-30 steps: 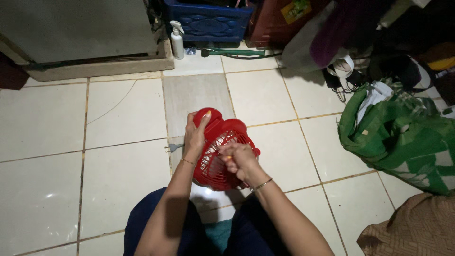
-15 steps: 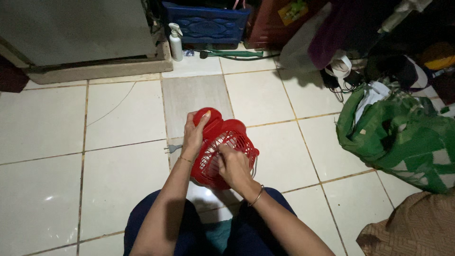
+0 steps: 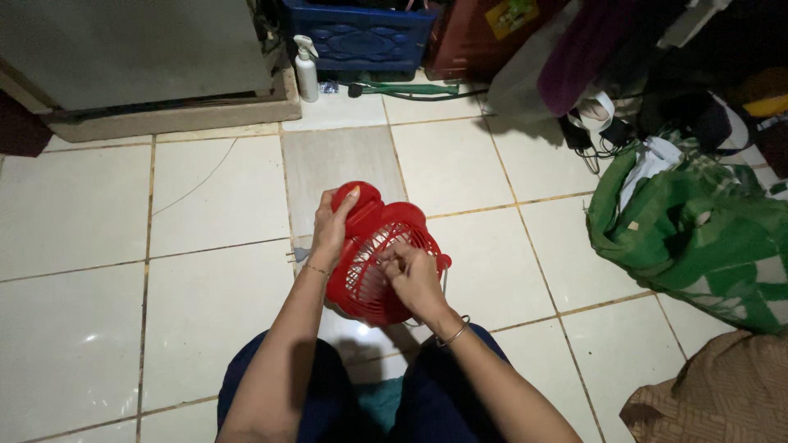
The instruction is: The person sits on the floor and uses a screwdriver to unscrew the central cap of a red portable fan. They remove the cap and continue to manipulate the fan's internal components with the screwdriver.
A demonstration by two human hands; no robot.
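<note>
Head view, looking down at a person seated on a tiled floor (image 3: 98, 213), dark trousers visible at the bottom edge. A small red plastic fan (image 3: 373, 254) is held above the lap, over the tiles, tilted with its round grille facing up toward the camera and its rounded base pointing away. Left hand (image 3: 332, 226) is wrapped around the left side of the fan near the base, fingers (image 3: 349, 197) curled over the top of the red housing, firmly closed on it; a thin bracelet sits at that wrist. Right hand (image 3: 414, 279) rests on the grille face, fingertips bunched together and pinched at the grille wires near the centre; what they pinch, beyond the grille itself, is too small to tell. A bangle sits on the right wrist. Surroundings: a white spray bottle (image 3: 306, 70) stands at the far edge of the tiles, just beside a grey cabinet (image 3: 131, 49) on a raised plinth. A blue plastic crate (image 3: 357, 37) is behind the bottle, to its right. A green hose (image 3: 410, 88) lies on the floor in front of the crate. A green patterned cloth bag (image 3: 698, 238) slumps at right, well apart from the fan, with a brown woven fabric (image 3: 722, 394) in the lower right corner. Lighting dim
</note>
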